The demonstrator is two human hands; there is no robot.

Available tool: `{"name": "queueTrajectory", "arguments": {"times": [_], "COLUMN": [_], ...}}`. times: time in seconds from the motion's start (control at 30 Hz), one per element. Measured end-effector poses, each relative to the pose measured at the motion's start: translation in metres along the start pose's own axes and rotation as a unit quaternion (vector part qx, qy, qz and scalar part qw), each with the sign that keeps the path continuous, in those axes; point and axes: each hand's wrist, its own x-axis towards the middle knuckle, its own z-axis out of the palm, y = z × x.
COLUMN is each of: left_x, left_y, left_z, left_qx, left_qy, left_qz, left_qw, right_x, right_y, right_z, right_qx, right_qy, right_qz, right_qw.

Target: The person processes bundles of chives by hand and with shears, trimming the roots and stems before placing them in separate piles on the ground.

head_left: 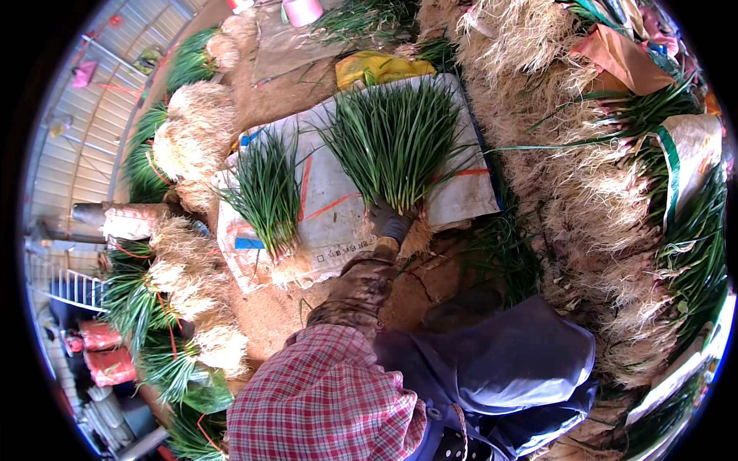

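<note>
My left hand point(393, 221), in a grey glove, is at the root end of a wide, fanned bunch of green onions point(396, 142). Its fingers close around the lower stems, though the leaves partly hide them. The bunch lies on a white woven sack point(330, 184) with orange and blue stripes, leaves pointing away from me. To its left, on the same sack, rests a smaller bunch of green onions point(267, 192), pale roots toward me. My right hand does not show.
Tied bunches of green onions point(150, 280) line the left side, roots inward. A long heap with pale roots point(592, 253) runs along the right. Beyond the sack lie a yellow bag point(380, 69) and loose onions point(369, 21). A pink roll point(302, 11) stands at the far edge.
</note>
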Motion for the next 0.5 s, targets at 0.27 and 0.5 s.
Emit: {"name": "queueTrajectory", "arguments": {"times": [0.27, 0.5], "left_x": [-0.013, -0.014], "left_y": [0.014, 0.045], "left_z": [0.014, 0.032], "left_qx": [0.055, 0.398], "left_qy": [0.105, -0.014], "left_qz": [0.060, 0.512], "left_qw": [0.991, 0.761], "right_x": [0.008, 0.005], "right_y": [0.002, 0.009], "right_z": [0.025, 0.018], "right_qx": [0.024, 0.025], "right_qy": [-0.015, -0.013], "right_qz": [0.003, 0.013], "right_qw": [1.000, 1.000]}}
